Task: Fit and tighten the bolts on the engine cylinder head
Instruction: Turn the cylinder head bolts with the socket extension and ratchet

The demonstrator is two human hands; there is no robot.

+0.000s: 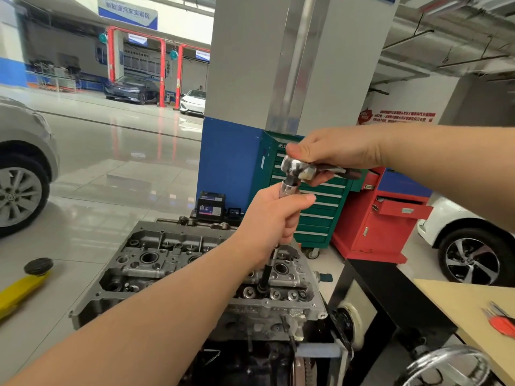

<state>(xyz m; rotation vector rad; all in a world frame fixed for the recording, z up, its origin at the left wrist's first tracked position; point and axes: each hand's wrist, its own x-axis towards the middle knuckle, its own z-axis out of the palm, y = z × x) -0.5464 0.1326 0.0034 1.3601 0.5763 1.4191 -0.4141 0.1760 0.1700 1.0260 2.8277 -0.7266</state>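
The grey engine cylinder head (156, 263) lies on a stand in front of me, its valve gear facing up. A chrome ratchet wrench (299, 168) stands over its right end on a long extension bar (266, 277) that runs down into a bolt hole. My left hand (274, 218) grips the upper part of the extension bar just under the ratchet head. My right hand (337, 150) holds the ratchet's head and handle from above. The bolt under the socket is hidden.
A green tool cabinet (320, 207) and a red cabinet (384, 224) stand behind the engine by a blue-and-grey pillar (231, 157). A wooden table (468, 310) with red-handled pliers (503, 325) is at the right. Cars are parked left and right; a yellow jack arm (22, 288) lies on the floor.
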